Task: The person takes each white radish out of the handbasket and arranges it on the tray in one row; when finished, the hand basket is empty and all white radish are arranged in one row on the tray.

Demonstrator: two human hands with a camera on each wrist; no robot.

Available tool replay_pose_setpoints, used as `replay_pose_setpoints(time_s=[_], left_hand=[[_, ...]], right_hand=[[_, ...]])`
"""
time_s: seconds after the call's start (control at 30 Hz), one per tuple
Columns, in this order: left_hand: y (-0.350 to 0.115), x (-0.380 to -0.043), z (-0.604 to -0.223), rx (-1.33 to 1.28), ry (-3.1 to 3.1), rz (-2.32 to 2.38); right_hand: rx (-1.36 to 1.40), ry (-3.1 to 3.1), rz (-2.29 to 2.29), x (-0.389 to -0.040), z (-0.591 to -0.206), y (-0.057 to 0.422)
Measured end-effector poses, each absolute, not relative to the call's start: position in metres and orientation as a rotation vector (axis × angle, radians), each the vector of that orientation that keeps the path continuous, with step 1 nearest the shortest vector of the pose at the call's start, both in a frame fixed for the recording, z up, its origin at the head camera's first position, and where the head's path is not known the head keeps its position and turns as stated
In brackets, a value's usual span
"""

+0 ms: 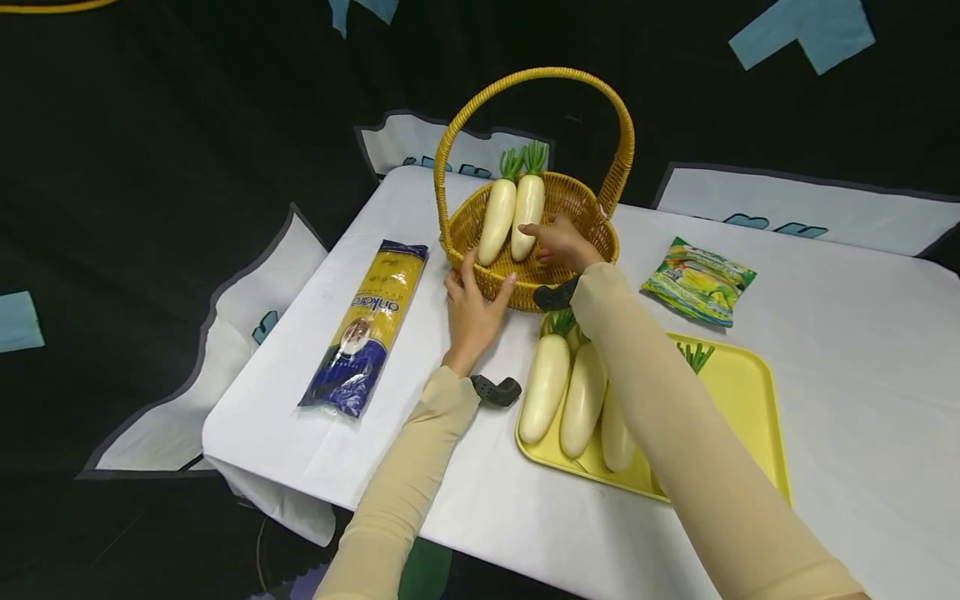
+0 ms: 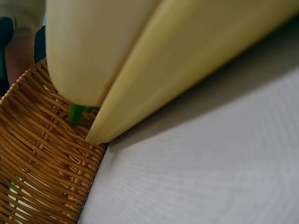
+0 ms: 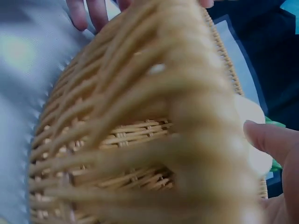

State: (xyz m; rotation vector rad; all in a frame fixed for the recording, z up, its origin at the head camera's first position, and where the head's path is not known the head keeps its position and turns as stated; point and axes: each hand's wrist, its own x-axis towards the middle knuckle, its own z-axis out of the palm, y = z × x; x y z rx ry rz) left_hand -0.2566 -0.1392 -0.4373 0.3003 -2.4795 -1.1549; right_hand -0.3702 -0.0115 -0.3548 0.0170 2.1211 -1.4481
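A wicker basket with a tall handle holds two white radishes with green tops, a left one and a right one. Over the basket's front rim reaches my right hand, one extended finger touching the right radish. In the right wrist view, a fingertip lies against the white radish, while other fingers are hidden. My left hand rests at the front-left rim, fingers spread and fairly straight. Several more white radishes lie on a yellow tray, partly covered by my right sleeve.
Left of the basket lies a yellow-and-blue pasta packet. A green-and-yellow packet is to the right, behind the tray. Everything stands on a white-covered table, with a dark curtain behind it.
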Motion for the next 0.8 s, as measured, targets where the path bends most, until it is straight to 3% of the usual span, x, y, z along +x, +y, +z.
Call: replay_pose_setpoints(time_s=[0.5,0.8], left_hand=[[-0.139,-0.257,-0.437,0.294,-2.46,-1.145],[-0.14,-0.257,-0.439,0.291,-2.463,-1.129]], right_hand=[[-0.012,2.339,-1.441,-0.367,-0.372,-0.025],[-0.169,2.669,-1.18,-0.367,-0.381,-0.034]])
